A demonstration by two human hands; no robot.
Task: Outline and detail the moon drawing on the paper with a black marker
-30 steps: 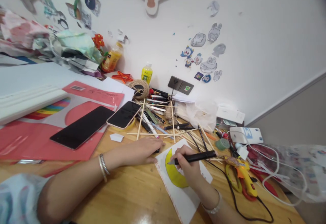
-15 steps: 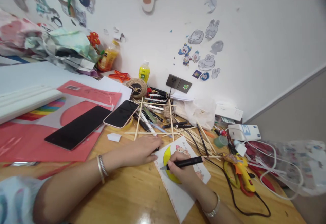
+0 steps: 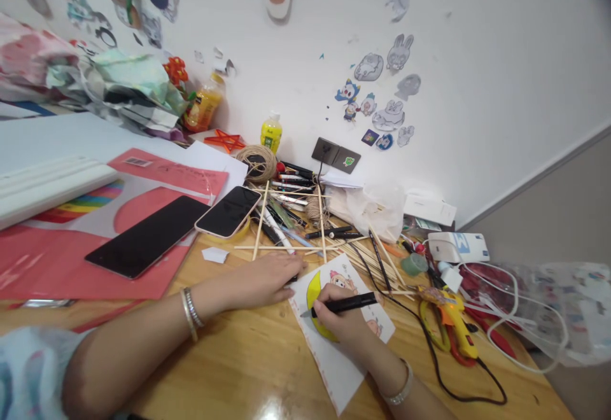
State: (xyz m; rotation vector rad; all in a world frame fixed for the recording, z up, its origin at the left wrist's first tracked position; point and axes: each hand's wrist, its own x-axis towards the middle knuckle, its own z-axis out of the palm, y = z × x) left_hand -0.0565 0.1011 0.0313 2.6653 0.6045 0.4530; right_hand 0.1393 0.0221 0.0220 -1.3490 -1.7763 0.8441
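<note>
My right hand (image 3: 346,321) is closed around a black marker (image 3: 351,303), its tip on a yellow crescent moon (image 3: 313,289) drawn on a sheet of white paper (image 3: 338,375). Pink cartoon figures (image 3: 340,280) are also on the sheet, partly covered by that hand. At the paper's left edge my left hand (image 3: 267,280) rests on the table with bent fingers. A small black cap-like piece (image 3: 293,279) shows at its fingertips, mostly hidden. Just beyond lie thin wooden sticks (image 3: 260,223) laid crosswise.
A yellow glue gun (image 3: 458,328) with its cord lies at right. Two phones (image 3: 147,237) (image 3: 229,212) are at left. Behind stand scattered markers (image 3: 296,184), a twine roll (image 3: 258,162), a yellow bottle (image 3: 271,133) and a plastic bag (image 3: 375,210). Wooden table (image 3: 248,356) shows in front.
Almost nothing differs. The marker and my right hand stay over the yellow moon, with at most a tiny shift; my left hand keeps its place.
</note>
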